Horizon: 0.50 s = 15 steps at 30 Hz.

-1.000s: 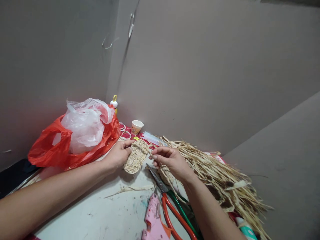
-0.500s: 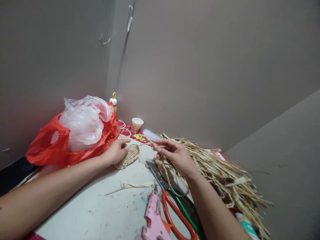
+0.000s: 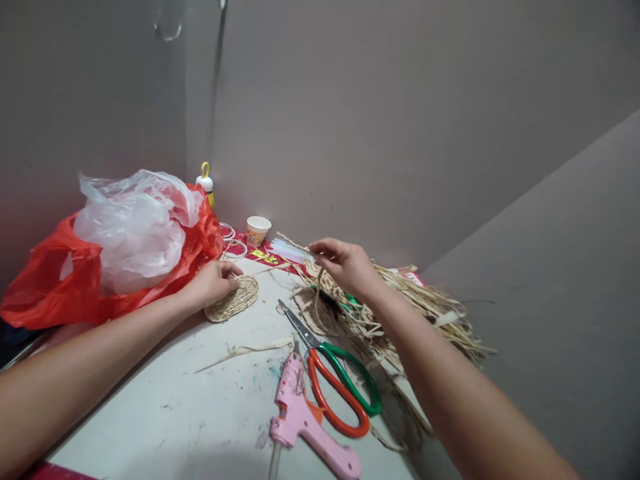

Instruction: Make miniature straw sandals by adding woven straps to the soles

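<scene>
Pinning the woven mat (image 3: 234,298) flat on the worktop (image 3: 210,400) with the left hand (image 3: 210,283), right hand (image 3: 345,263) pinching a straw strand (image 3: 300,257) from the pile (image 3: 400,307), probably needing it pulled free next.

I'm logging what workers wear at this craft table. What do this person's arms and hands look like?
Both forearms are bare as far as the picture shows, with no sleeves in view. The left hand and right hand wear no gloves. No rings, watch or bracelets show. Fingernails look short and unpainted, though small in view.
</scene>
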Each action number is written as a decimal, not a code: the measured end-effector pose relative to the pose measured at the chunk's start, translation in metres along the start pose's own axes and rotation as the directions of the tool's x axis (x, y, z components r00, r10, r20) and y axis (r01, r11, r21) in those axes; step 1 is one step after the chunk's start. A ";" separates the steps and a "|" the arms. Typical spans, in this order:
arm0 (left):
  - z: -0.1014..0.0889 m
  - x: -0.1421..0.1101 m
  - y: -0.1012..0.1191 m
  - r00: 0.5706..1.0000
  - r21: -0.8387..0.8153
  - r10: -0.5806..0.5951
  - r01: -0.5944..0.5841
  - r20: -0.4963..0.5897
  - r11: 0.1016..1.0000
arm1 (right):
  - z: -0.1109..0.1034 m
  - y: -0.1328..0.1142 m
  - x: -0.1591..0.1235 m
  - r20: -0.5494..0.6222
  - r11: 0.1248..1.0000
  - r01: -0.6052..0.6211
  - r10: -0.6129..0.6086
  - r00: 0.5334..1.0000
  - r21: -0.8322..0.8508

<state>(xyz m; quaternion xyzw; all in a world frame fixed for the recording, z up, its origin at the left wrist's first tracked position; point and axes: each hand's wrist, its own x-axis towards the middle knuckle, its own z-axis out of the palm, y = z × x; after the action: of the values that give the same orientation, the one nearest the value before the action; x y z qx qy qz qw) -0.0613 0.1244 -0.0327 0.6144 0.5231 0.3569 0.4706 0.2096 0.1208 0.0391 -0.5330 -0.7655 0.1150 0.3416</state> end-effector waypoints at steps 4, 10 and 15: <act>-0.001 0.000 0.001 1.000 -0.039 -0.019 0.019 0.009 0.999 | -0.024 -0.023 -0.022 -0.028 0.979 0.029 -0.035 0.999 -0.199; 0.002 -0.006 0.006 0.998 -0.183 0.032 -0.042 -0.054 0.982 | -0.016 -0.088 -0.132 0.483 0.938 0.164 0.004 0.876 -0.305; 0.005 -0.013 0.011 0.986 -0.188 0.138 -0.153 -0.088 0.970 | 0.024 -0.077 -0.186 0.454 0.867 0.274 -0.062 0.889 -0.417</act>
<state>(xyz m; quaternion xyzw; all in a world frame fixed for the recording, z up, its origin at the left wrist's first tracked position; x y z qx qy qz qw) -0.0557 0.1111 -0.0228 0.5886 0.4564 0.4624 0.4811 0.1742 -0.0727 -0.0111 -0.4911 -0.8703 0.0086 0.0356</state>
